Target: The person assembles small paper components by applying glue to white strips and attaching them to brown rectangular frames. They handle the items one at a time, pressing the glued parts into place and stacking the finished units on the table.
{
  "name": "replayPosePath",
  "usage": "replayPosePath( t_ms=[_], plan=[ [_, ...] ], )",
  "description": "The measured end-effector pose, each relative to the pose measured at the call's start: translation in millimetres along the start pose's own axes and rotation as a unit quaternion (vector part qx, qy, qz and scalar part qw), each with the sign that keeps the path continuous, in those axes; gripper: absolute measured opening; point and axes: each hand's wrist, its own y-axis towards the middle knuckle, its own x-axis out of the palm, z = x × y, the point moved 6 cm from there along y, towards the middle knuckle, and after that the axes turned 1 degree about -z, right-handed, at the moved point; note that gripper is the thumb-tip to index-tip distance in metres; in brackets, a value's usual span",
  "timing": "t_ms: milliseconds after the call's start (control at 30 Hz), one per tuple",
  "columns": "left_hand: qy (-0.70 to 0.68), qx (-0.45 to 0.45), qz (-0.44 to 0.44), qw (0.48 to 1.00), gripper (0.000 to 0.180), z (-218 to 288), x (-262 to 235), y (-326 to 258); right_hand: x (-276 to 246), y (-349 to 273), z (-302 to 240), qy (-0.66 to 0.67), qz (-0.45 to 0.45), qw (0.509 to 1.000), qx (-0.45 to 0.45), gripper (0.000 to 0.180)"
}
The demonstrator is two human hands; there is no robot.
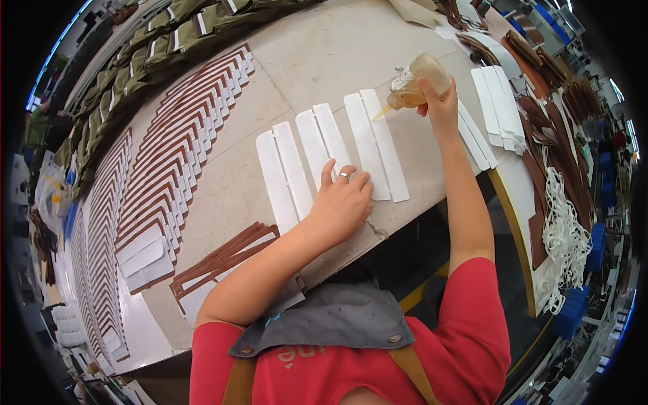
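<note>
My right hand is wrapped round a clear squeeze bottle of amber liquid, tilted with its pointed nozzle down. The tip is at or just above the right-hand white panel; I cannot tell whether it touches. That panel is long, with a narrow dark line down its middle. Alongside lie a similar middle white panel and a left white panel. My left hand, with a ring on one finger, rests with fingers apart on the lower part of the middle panel, partly hiding it.
Long overlapping rows of brown-and-white pieces cover the table's left side. Brown-edged strips lie by my left forearm. Olive bundles line the far left. White panels, brown strips and tangled white cord are on the right.
</note>
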Motion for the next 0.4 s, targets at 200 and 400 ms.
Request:
replayPosePath(
  t_ms=[200, 400],
  plan=[
    [0.015, -0.003, -0.006, 1.000, 0.030, 1, -1, 0, -14, -35, -14, 0.015, -0.035, 0.999, 0.012, 0.042],
    [0.002, 0.018, 0.050, 0.999, 0.028, 2, 0, -2, -31, -74, -25, 0.022, -0.078, 0.997, 0.005, 0.048]
  ],
)
